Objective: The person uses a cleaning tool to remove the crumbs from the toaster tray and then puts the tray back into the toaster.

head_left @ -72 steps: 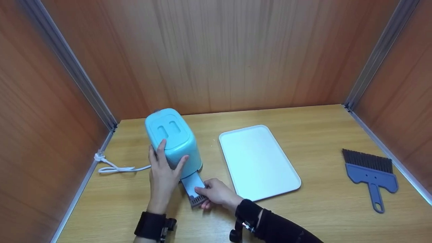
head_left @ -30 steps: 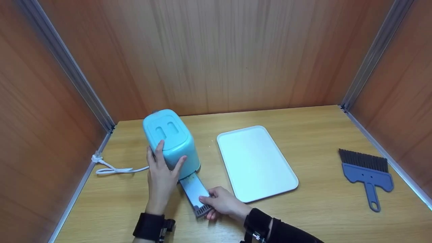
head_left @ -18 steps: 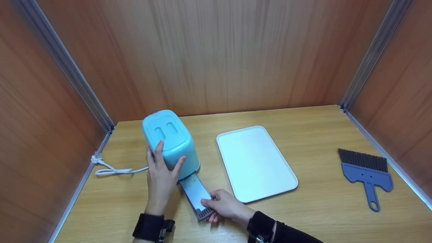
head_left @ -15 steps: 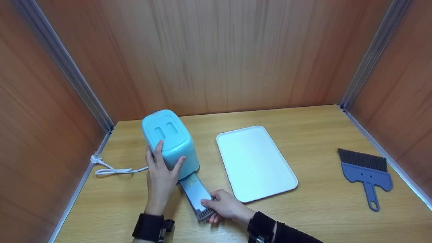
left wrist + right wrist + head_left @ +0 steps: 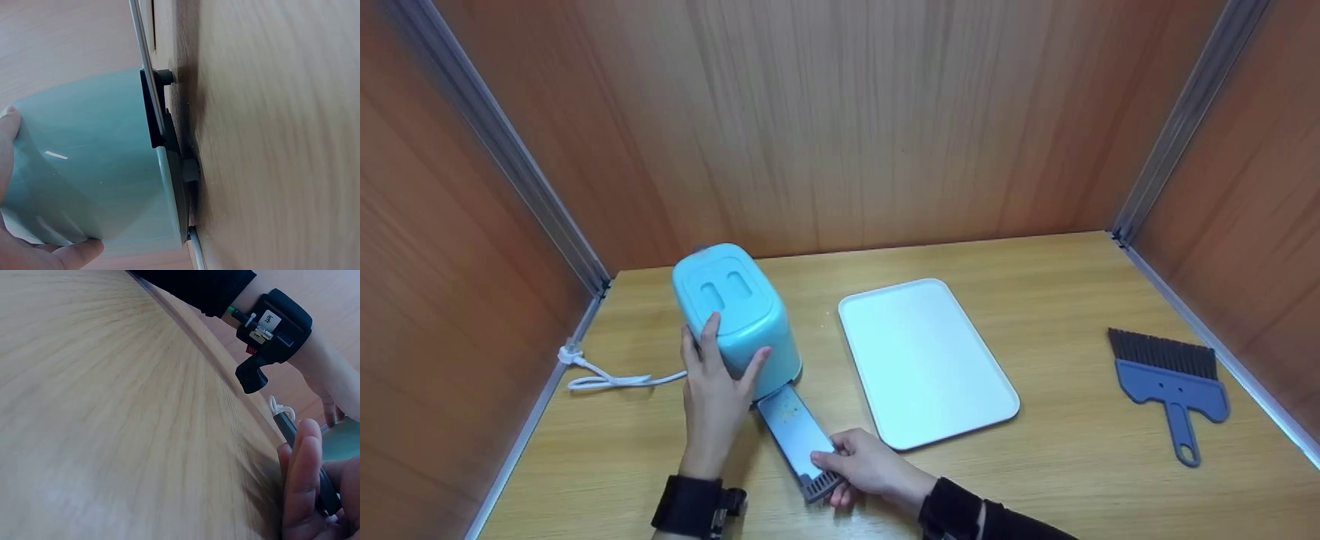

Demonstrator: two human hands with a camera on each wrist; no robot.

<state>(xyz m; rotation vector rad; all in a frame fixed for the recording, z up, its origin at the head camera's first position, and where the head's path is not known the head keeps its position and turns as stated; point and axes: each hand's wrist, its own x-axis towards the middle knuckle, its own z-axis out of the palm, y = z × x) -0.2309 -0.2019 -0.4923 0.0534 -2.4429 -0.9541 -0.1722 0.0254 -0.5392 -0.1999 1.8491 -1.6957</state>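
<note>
A light-blue toaster (image 5: 735, 292) with a lid on top stands left of the middle of the table. My left hand (image 5: 711, 412) holds its near end, fingers and thumb spread to either side; the left wrist view shows them bracketing the toaster's body (image 5: 95, 157). A metal crumb tray (image 5: 796, 433) sticks far out from the toaster's base, small yellowish crumbs on its surface. At the tray's dark slotted end, my right hand (image 5: 877, 469) pinches it, thumb on top and fingers underneath. The tray's inner end is hidden near the toaster's base.
To the right of the toaster lies a white rectangular tray (image 5: 928, 367). A blue hand brush (image 5: 1171, 386) with dark bristles lies at the far right. The toaster's bundled white cord (image 5: 615, 381) is on the left. Wooden panels (image 5: 840, 127) enclose the back and sides.
The crumb tray has slid further out of the toaster, toward the front and slightly right, with my right hand gripping it. My left hand keeps its hold on the toaster.
</note>
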